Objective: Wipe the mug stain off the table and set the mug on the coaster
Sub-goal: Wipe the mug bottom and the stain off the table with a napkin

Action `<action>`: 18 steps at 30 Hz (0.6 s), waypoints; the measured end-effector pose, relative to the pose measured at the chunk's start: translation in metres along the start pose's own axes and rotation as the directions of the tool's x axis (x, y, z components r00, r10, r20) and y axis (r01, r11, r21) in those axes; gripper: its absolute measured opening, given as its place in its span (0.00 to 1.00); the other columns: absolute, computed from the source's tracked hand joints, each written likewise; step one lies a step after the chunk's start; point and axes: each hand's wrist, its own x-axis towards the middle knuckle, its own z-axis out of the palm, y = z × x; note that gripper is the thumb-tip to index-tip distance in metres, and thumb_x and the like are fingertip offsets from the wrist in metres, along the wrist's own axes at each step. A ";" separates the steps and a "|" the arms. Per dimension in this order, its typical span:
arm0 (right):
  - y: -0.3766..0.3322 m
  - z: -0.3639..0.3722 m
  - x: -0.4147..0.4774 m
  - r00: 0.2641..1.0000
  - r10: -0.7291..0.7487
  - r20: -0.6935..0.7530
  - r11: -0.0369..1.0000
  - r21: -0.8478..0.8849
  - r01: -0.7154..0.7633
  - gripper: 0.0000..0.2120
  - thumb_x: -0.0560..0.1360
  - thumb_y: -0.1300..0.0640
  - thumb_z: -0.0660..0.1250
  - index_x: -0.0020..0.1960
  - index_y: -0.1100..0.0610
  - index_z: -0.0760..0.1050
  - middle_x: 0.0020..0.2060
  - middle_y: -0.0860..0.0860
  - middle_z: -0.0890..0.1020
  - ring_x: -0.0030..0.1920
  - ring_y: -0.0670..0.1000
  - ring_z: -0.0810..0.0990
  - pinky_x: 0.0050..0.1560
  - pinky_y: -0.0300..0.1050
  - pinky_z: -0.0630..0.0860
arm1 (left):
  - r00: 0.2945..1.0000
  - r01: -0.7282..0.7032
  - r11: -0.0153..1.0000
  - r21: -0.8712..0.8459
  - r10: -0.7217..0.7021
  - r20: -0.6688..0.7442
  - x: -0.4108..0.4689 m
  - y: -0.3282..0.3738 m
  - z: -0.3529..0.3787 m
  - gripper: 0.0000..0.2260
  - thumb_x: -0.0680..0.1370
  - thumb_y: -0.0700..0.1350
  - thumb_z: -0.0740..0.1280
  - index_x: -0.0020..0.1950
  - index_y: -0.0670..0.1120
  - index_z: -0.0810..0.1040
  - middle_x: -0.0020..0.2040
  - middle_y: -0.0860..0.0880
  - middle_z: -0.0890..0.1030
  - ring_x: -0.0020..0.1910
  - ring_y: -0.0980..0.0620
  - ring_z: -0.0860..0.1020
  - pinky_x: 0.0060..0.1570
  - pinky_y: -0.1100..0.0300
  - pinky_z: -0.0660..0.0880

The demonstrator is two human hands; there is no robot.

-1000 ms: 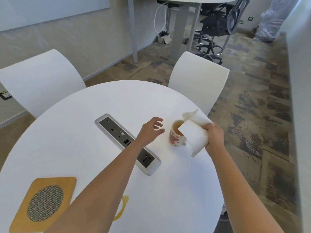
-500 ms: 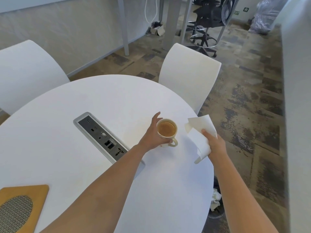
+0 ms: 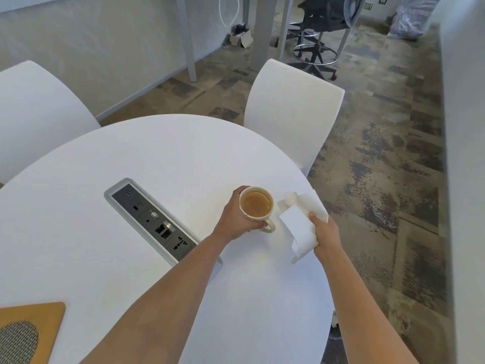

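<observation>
A cream mug full of light brown drink sits near the right edge of the round white table. My left hand is wrapped around its left side, fingers at the handle. Just to its right, my right hand grips a crumpled white paper towel a little above the tabletop. A wooden coaster with a round mesh centre lies at the table's near left corner, partly cut off by the frame. The mug hides whatever stain lies under it.
A grey power and data socket strip is set into the table left of my left forearm. Two white chairs stand at the far side. The table edge runs close behind my right hand, with carpet floor beyond.
My left hand reached the mug and closed around it. My right hand with the paper towel moved from over the mug to its right side. The view shifted, pushing the coaster toward the corner.
</observation>
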 end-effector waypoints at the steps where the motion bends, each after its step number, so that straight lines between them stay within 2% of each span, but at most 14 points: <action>1: 0.001 0.000 -0.001 1.000 -0.001 0.011 1.000 0.000 0.001 0.11 0.78 0.62 0.62 0.60 0.54 0.73 0.53 0.55 0.79 0.50 0.56 0.77 0.48 0.50 0.75 | 1.000 0.000 1.000 -0.005 0.000 0.001 0.000 0.000 0.000 0.41 0.58 0.41 0.81 0.65 0.53 0.67 0.60 0.55 0.76 0.59 0.55 0.75 0.50 0.47 0.79; 3: 0.003 0.001 -0.001 1.000 -0.009 0.027 1.000 -0.014 0.009 0.15 0.79 0.63 0.59 0.63 0.53 0.73 0.55 0.54 0.79 0.53 0.55 0.77 0.49 0.50 0.75 | 1.000 0.001 1.000 -0.021 -0.001 0.013 0.000 -0.002 0.001 0.41 0.58 0.40 0.81 0.66 0.54 0.66 0.60 0.55 0.75 0.59 0.54 0.75 0.48 0.47 0.79; 6: 0.005 0.000 -0.001 0.999 -0.019 0.034 0.998 -0.056 0.021 0.16 0.78 0.63 0.57 0.62 0.52 0.75 0.55 0.53 0.79 0.53 0.55 0.77 0.42 0.45 0.75 | 0.998 0.019 0.998 -0.059 -0.016 0.054 -0.001 -0.003 0.000 0.43 0.58 0.40 0.81 0.67 0.56 0.63 0.58 0.61 0.74 0.57 0.60 0.75 0.43 0.54 0.79; 9: 0.005 -0.003 -0.001 0.998 -0.029 0.059 0.986 -0.161 0.038 0.16 0.77 0.61 0.57 0.49 0.44 0.80 0.53 0.52 0.82 0.52 0.55 0.78 0.44 0.47 0.76 | 0.997 0.022 0.997 -0.068 -0.017 0.075 -0.001 -0.004 -0.001 0.44 0.56 0.42 0.81 0.66 0.57 0.62 0.56 0.66 0.73 0.55 0.67 0.74 0.40 0.58 0.78; 11: 0.007 -0.005 0.000 0.998 -0.028 0.061 0.986 -0.160 0.037 0.20 0.77 0.64 0.56 0.44 0.45 0.81 0.55 0.52 0.82 0.55 0.56 0.79 0.50 0.50 0.76 | 0.997 0.019 0.997 -0.071 -0.014 0.078 -0.001 -0.005 -0.002 0.45 0.56 0.42 0.81 0.66 0.57 0.62 0.57 0.66 0.73 0.56 0.66 0.74 0.44 0.54 0.79; 13: 0.012 -0.008 0.001 0.998 -0.001 0.065 0.998 -0.069 0.005 0.22 0.78 0.66 0.54 0.44 0.48 0.83 0.59 0.54 0.81 0.58 0.57 0.78 0.56 0.53 0.75 | 0.997 0.008 0.998 -0.057 -0.003 0.080 -0.001 -0.006 -0.001 0.45 0.56 0.41 0.82 0.66 0.57 0.62 0.58 0.63 0.73 0.56 0.66 0.73 0.52 0.50 0.78; 14: 0.013 -0.009 0.001 0.997 0.013 0.071 0.999 -0.044 -0.010 0.22 0.78 0.67 0.53 0.45 0.50 0.83 0.59 0.55 0.80 0.59 0.57 0.78 0.57 0.54 0.75 | 0.997 0.004 0.999 -0.049 0.000 0.079 -0.001 -0.007 -0.001 0.45 0.56 0.41 0.82 0.66 0.56 0.62 0.58 0.63 0.73 0.56 0.66 0.74 0.53 0.49 0.77; 16: 0.013 -0.009 -0.001 0.996 0.040 0.077 0.999 -0.021 -0.038 0.21 0.78 0.68 0.53 0.46 0.51 0.83 0.58 0.55 0.81 0.55 0.57 0.79 0.52 0.50 0.76 | 0.998 0.002 0.999 -0.041 0.001 0.067 -0.001 -0.007 -0.001 0.44 0.56 0.42 0.82 0.66 0.55 0.64 0.58 0.62 0.75 0.57 0.64 0.74 0.52 0.46 0.78; 18: 0.012 -0.009 -0.002 0.995 0.070 0.068 0.998 0.001 -0.071 0.17 0.77 0.67 0.58 0.49 0.53 0.83 0.58 0.55 0.81 0.54 0.56 0.79 0.52 0.50 0.75 | 0.999 -0.007 0.999 -0.037 0.008 0.044 0.000 -0.005 0.000 0.42 0.56 0.44 0.81 0.65 0.56 0.67 0.58 0.60 0.76 0.57 0.61 0.76 0.49 0.44 0.79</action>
